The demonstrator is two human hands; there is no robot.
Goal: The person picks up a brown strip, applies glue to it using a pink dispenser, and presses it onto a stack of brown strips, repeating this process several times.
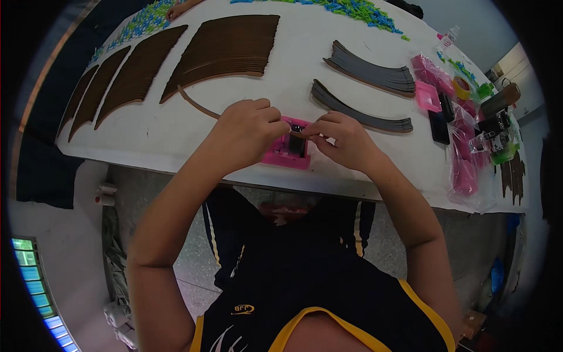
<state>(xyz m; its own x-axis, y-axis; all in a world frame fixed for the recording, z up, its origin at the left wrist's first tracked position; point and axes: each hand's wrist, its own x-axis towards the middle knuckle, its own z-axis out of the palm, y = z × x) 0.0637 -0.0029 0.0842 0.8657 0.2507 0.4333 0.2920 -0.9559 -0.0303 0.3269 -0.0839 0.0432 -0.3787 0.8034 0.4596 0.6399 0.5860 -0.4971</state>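
Note:
A thin brown strip (199, 107) runs from the table, under my left hand, and across the top of a small pink device (298, 162) with a dark insert. My left hand (249, 130) is closed, its thumb and fingertips pinching the strip at the device's left side. On the right side, my right hand (343, 139) pinches the short end of the same strip between thumb and fingers. The device sits near the table's front edge, partly hidden by my hands. Beyond my right hand lie two fanned piles of grey-faced strips (369, 70).
Fanned stacks of brown strips (226, 47) cover the table's left. Blue and green small pieces (363, 14) lie along the far side, where another person's hand (179, 10) reaches in. At right are a phone (438, 127), yellow tape (461, 88) and pink items in clear plastic (465, 176).

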